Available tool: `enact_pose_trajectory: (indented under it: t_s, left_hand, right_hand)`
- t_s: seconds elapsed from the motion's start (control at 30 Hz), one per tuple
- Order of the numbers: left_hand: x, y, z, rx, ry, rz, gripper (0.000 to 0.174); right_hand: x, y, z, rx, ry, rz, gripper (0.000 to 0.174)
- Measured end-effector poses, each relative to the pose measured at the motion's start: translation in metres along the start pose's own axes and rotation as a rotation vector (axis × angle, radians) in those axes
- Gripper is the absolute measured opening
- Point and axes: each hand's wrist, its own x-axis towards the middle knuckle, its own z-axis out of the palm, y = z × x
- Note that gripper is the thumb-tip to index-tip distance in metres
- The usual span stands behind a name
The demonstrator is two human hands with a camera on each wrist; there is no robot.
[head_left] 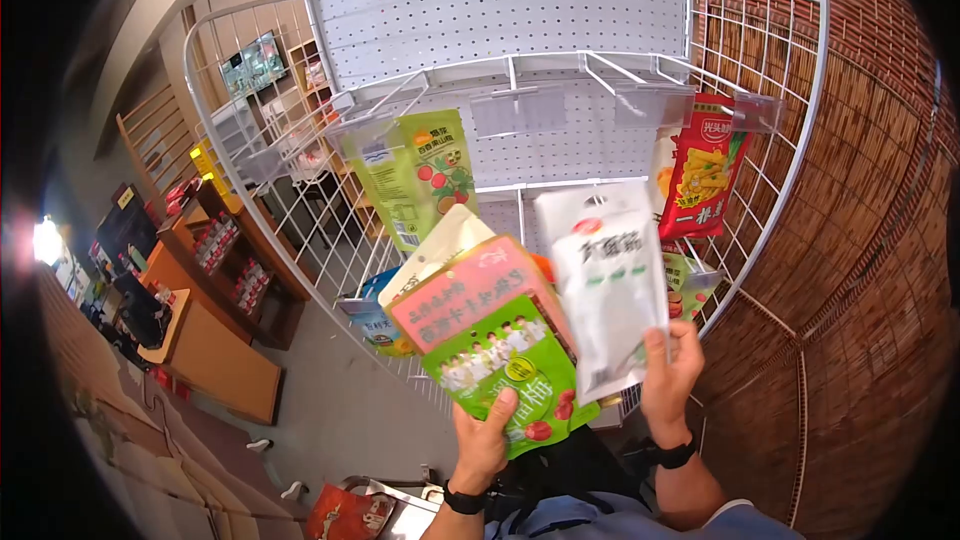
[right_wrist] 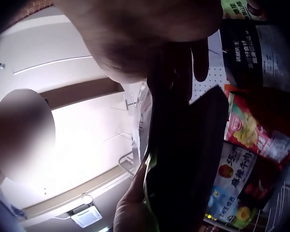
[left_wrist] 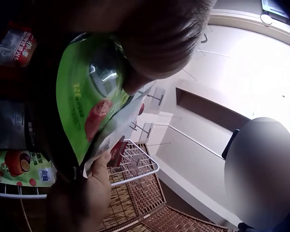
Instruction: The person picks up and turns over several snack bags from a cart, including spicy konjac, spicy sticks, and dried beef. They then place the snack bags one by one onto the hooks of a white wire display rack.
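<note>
My left hand (head_left: pixel 481 448) grips a fanned stack of snack pouches by their lower part, thumb across the front. Foremost is a green pouch (head_left: pixel 500 365) with a row of people and red fruit printed on it. Behind it are a pink pouch (head_left: pixel 465 290) and a cream-coloured pouch (head_left: pixel 440 245). My right hand (head_left: pixel 672 380) pinches a white snack pouch (head_left: pixel 608 290) by its lower right edge, thumb in front. This pouch stands upright, just right of the stack. In the left wrist view the green pouch (left_wrist: pixel 82 96) shows close up below the hand.
A white wire rack with a pegboard back (head_left: pixel 500 15) faces me. From its hooks hang a yellow-green pouch (head_left: pixel 415 175) on the left and a red snack bag (head_left: pixel 705 170) on the right. A blue pouch (head_left: pixel 380 310) hangs lower left. Wooden shelving (head_left: pixel 235 260) stands farther left.
</note>
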Motion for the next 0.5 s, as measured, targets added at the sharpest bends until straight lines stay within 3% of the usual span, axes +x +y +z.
enact_pose_trajectory:
  t_s: [0.07, 0.2, 0.33, 0.5]
  left_hand:
    - [0.002, 0.006, -0.002, -0.025, -0.008, -0.014, 0.056]
    - [0.001, 0.005, -0.008, -0.016, -0.007, 0.009, 0.056]
    - [-0.002, -0.002, -0.017, -0.030, -0.021, -0.038, 0.056]
    - [-0.005, -0.002, -0.023, -0.029, -0.008, -0.042, 0.057]
  right_hand:
    - [0.017, -0.003, -0.002, 0.139, 0.075, 0.020, 0.022]
    - [0.036, -0.008, -0.001, 0.040, 0.093, -0.149, 0.022]
    - [0.051, -0.015, 0.006, -0.021, 0.143, -0.200, 0.021]
    - [0.067, -0.024, 0.019, 0.105, 0.226, -0.205, 0.021]
